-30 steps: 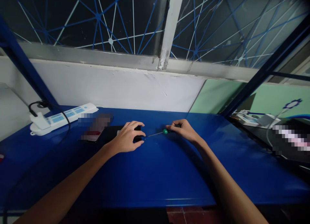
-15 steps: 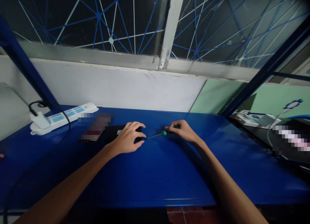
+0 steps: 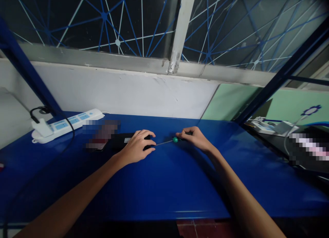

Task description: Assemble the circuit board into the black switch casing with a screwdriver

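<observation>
My right hand (image 3: 193, 138) is closed round the dark handle of a screwdriver (image 3: 175, 140), which has a green collar. Its thin metal shaft points left, almost level, with the tip at the right end of a black device (image 3: 120, 141) that bears a small pale label. Lying over that device, my left hand (image 3: 138, 144) grips it with bent fingers round its right part. The fingertips sit close to the screwdriver tip. Whether the tip touches the device or a screw is hidden by the fingers.
A white power strip (image 3: 73, 124) with a plugged-in adapter and black cable (image 3: 73, 133) lies at the back left. A blurred item (image 3: 104, 133) sits beside the device. Blue frame posts (image 3: 269, 87) flank the blue table (image 3: 164, 186). More items (image 3: 272, 128) are at right.
The green collar of the screwdriver shows a different side, so it has turned slightly in my right hand. My left hand stays on the device with hardly any shift.
</observation>
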Available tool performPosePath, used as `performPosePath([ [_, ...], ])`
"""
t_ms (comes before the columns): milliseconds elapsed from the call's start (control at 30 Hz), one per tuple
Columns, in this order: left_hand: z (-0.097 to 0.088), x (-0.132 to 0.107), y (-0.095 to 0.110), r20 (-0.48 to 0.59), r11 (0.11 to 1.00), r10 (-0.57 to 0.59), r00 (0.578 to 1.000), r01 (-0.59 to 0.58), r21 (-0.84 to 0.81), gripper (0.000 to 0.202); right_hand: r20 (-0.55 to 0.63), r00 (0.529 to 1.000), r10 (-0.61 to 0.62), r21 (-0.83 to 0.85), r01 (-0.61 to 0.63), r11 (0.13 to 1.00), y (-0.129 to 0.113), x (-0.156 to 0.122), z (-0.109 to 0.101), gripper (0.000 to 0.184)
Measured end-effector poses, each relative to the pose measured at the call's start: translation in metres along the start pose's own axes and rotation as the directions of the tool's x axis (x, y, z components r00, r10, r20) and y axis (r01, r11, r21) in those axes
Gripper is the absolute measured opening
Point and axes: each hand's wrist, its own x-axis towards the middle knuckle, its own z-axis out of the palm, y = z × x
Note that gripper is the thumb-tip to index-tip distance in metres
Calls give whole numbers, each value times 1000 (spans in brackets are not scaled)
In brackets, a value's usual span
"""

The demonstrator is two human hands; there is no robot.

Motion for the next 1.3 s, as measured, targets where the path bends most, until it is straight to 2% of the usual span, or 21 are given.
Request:
performPosePath([
  [867, 3, 1, -2, -36, 1000, -5, 999, 4, -10, 24, -39, 999, -8, 66, 11, 998, -9, -3, 1, 44],
  [1300, 3, 1, -1, -77, 999, -16, 997, 13, -47, 21, -44, 999, -29, 54, 31, 998, -11, -4, 1, 42],
])
